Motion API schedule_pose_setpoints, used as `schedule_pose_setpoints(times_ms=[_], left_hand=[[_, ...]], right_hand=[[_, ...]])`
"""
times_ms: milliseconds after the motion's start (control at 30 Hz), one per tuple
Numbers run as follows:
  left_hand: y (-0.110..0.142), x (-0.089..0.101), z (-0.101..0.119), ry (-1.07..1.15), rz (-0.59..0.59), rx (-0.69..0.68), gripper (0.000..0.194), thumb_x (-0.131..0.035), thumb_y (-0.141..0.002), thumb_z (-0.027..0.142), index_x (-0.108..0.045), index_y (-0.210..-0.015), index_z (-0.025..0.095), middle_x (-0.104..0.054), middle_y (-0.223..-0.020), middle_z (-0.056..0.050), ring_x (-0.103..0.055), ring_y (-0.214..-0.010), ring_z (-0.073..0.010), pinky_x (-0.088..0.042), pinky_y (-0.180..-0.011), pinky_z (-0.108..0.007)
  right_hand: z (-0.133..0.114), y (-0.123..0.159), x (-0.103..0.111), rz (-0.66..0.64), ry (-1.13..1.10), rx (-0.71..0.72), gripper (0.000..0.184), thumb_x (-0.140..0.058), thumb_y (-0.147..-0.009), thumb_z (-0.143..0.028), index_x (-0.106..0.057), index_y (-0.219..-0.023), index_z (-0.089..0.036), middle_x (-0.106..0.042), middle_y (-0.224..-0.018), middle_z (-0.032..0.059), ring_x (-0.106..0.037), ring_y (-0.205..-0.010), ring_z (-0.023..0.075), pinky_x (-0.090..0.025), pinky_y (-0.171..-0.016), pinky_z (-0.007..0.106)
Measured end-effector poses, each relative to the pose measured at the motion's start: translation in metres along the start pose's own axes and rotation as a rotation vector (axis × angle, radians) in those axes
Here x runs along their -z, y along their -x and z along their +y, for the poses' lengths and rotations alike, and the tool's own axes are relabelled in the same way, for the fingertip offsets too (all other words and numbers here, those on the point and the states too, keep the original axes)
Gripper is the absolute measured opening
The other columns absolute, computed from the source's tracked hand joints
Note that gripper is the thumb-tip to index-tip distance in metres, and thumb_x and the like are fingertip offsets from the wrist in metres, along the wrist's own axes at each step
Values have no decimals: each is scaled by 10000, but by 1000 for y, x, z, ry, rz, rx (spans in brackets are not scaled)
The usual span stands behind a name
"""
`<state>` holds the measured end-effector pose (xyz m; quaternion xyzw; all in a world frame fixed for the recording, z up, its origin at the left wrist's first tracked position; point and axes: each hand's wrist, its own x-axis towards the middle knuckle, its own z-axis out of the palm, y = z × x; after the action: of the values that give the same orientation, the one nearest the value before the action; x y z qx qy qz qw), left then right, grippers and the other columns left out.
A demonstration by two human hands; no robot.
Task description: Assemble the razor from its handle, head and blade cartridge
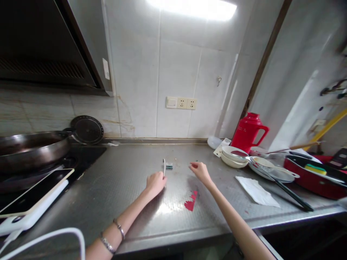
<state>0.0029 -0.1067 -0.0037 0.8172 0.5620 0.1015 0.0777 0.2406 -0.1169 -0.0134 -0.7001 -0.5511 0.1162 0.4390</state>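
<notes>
My left hand (156, 181) is closed around the lower end of a thin white stick-like object (164, 167), which stands roughly upright; its exact kind is too small to tell. Just right of it, a small teal-and-white item (169, 165) lies on the steel counter (121, 173). My right hand (200, 170) is above the counter farther right, its fingertips pinched together. Whether something is between those fingertips is too small to make out; a tiny dark speck shows just behind them. Between my forearms lies a jagged red scrap (191, 201).
On the right are stacked bowls (233, 162), a red thermos jug (248, 133), a white napkin (257, 191), a dark-handled utensil (294, 196) and a red pan (303, 178) with a sponge. A steel pan (35, 151) and a tablet (35, 191) are on the left.
</notes>
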Motion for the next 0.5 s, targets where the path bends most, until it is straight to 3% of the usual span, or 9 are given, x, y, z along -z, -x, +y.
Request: schedule_pose_setpoints(times_ms=[100,200,333,500], left_hand=[[12,6,14,-10,40,-34,329,-338,-880,305,-640,-911,180,-689,-882,-112,-649,-848,-230,-451,-699,-313],[26,7,29,-33,57,-63,322,-325,-891,301,-612,-969,176,-684,-875,-113,-649,-844,-234,-446,-701,-312],[40,4,40,-49,51,-102,320,-307,-900,267,-590,-997,153,-678,-876,-128,-648,-846,-243,-442,-711,-315],[47,-2,45,-62,66,-142,314,-304,-895,243,-585,-993,142,-680,-864,-136,-649,-826,-261,-445,-694,-333]], right_hand=[[-25,24,-23,-102,-521,-162,323,-688,-642,-299,-669,-911,-121,-674,-707,59,-640,-644,182,-509,-553,272],[-47,44,-38,-194,-839,-289,438,-734,-614,-346,-630,-981,-130,-680,-787,70,-650,-676,173,-531,-583,277],[-61,55,-44,-205,-919,-303,463,-767,-564,-354,-629,-944,-128,-661,-702,38,-633,-625,149,-528,-562,258],[-56,52,-46,-188,-851,-277,396,-759,-536,-310,-639,-862,-120,-647,-647,17,-605,-557,130,-509,-516,247]])
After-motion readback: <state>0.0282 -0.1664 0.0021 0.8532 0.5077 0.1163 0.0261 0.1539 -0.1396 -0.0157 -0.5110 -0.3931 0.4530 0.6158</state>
